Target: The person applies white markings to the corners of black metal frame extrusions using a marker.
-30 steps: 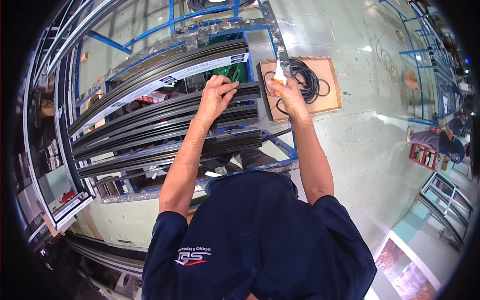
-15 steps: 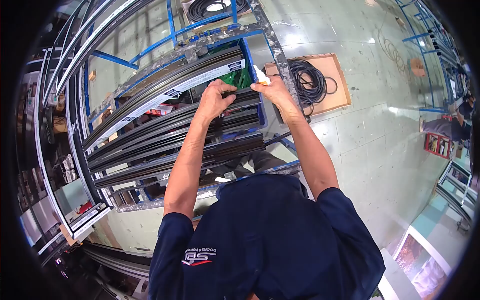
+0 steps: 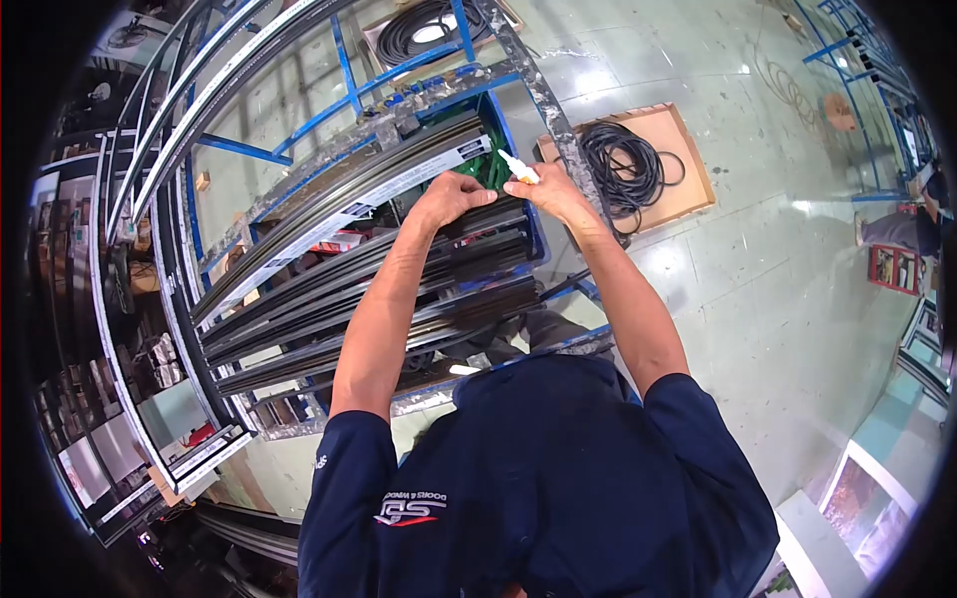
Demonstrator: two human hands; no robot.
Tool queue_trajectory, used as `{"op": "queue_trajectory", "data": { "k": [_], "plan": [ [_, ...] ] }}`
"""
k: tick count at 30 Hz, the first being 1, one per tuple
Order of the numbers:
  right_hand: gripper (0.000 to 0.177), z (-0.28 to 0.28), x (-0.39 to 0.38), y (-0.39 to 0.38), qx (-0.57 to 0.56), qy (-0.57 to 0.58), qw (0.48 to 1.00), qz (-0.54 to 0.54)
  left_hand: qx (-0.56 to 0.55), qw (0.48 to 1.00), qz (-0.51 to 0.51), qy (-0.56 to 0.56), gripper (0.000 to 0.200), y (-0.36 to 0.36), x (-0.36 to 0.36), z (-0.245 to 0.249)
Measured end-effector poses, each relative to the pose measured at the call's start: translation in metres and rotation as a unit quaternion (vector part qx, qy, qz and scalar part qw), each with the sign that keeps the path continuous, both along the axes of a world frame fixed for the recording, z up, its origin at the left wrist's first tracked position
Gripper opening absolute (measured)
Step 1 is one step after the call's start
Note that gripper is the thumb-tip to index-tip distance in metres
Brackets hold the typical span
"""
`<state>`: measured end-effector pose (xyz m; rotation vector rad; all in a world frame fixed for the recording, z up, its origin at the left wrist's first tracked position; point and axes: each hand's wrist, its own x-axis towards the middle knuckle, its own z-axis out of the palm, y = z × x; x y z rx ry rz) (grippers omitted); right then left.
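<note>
My right hand [image 3: 550,192] is closed around a small white bottle with a pointed nozzle [image 3: 519,167], tilted up and to the left. My left hand [image 3: 449,201] is closed on the upper edge of a long dark profile strip [image 3: 469,221], thumb and fingers together near its right end. Both hands are close together over the strip ends. Several more dark strips [image 3: 399,289] lie side by side below them. Above the left hand runs a long profile with white printed film [image 3: 399,181]. Green material [image 3: 478,164] shows behind the fingers inside a blue bin [image 3: 539,234].
A blue and worn metal frame [image 3: 558,110] surrounds the bin and strips. On the floor to the right, a cardboard box [image 3: 698,189] holds a coiled black hose or cable [image 3: 618,164]. Tall frames [image 3: 120,349] stand at left. A person's leg [image 3: 887,234] shows at far right.
The left hand has turned its fingers more inward, with the thumb now lying along the strip. The right hand still holds the bottle. The whole view has shifted slightly.
</note>
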<state>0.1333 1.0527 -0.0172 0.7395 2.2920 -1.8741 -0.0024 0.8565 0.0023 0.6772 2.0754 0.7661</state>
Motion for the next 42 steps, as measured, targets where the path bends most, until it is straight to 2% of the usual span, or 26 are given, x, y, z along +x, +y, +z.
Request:
{"op": "queue_trajectory", "data": {
  "k": [9,17,21,24,27,28,29,30,32,33,37,42],
  "plan": [
    [0.040,0.000,0.007,-0.006,0.017,0.039,0.999,-0.011,-0.076,0.996,0.026,-0.048,0.067,-0.053,-0.013,0.020],
    [0.044,-0.006,0.006,-0.005,0.025,0.027,0.999,-0.013,-0.122,0.990,0.027,-0.059,0.062,-0.119,-0.038,0.025],
    [0.046,-0.015,0.003,-0.002,0.021,0.020,0.999,-0.019,-0.143,0.988,0.002,-0.051,0.068,-0.153,-0.052,0.034],
    [0.048,-0.017,0.001,-0.004,0.003,0.011,1.000,-0.020,-0.095,0.993,-0.063,-0.030,0.069,-0.132,-0.058,0.028],
    [0.047,-0.029,0.000,-0.004,-0.055,0.031,0.998,-0.029,-0.034,0.990,-0.132,-0.035,0.066,-0.051,-0.018,0.041],
    [0.045,-0.028,0.002,-0.003,-0.095,0.025,0.995,-0.032,-0.002,0.992,-0.124,-0.015,0.062,-0.027,-0.004,0.041],
    [0.042,-0.027,0.003,-0.001,-0.135,0.020,0.990,-0.037,-0.032,0.997,-0.066,-0.032,0.057,-0.009,0.007,0.039],
    [0.038,-0.027,0.005,0.002,-0.186,0.027,0.981,-0.041,0.005,0.999,-0.042,-0.032,0.052,-0.001,0.013,0.024],
    [0.031,-0.031,0.015,0.003,-0.292,0.039,0.954,-0.053,-0.007,1.000,-0.008,-0.029,0.052,0.004,0.018,0.016],
    [0.033,-0.025,0.019,0.002,-0.336,0.015,0.937,-0.092,-0.004,0.999,-0.006,-0.035,0.052,0.004,0.018,0.014],
    [0.035,-0.033,0.026,0.002,-0.414,-0.008,0.901,-0.128,-0.001,0.998,0.009,-0.065,0.053,0.003,0.016,0.011],
    [0.036,-0.038,0.022,0.002,-0.392,-0.012,0.914,-0.101,-0.027,0.995,0.015,-0.093,0.052,0.006,0.011,0.017]
  ]
}}
